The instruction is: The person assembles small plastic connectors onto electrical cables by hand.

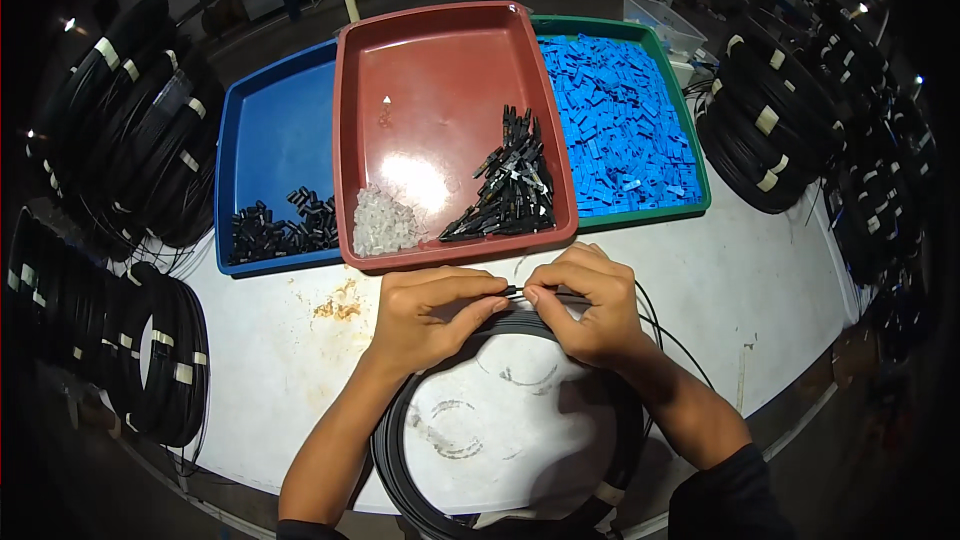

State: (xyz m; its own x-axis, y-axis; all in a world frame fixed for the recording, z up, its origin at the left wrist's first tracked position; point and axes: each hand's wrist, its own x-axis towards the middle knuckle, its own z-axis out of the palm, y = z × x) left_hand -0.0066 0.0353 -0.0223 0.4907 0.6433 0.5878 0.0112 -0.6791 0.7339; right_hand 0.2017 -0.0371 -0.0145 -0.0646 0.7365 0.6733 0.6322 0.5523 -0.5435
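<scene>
My two hands meet at the upper rim of the coil, just in front of the red tray. My left hand is closed in a fingertip grip on the piece, small and black, which lies between its thumb and forefinger and points toward my right hand. The right hand pinches the cable at the piece's other end; the fingers hide exactly where the two join. The piece thus sits in the narrow gap between both sets of fingertips, above the coil's far edge. To the right of my right hand, black strands curve over the surface. The coil rests on the surface below my hands, its ring between my forearms. Beyond, the red tray holds clear bits at its near left corner and black connectors at its right; the blue tray, left, holds black tubes; the green tray, right, holds blue clips.
</scene>
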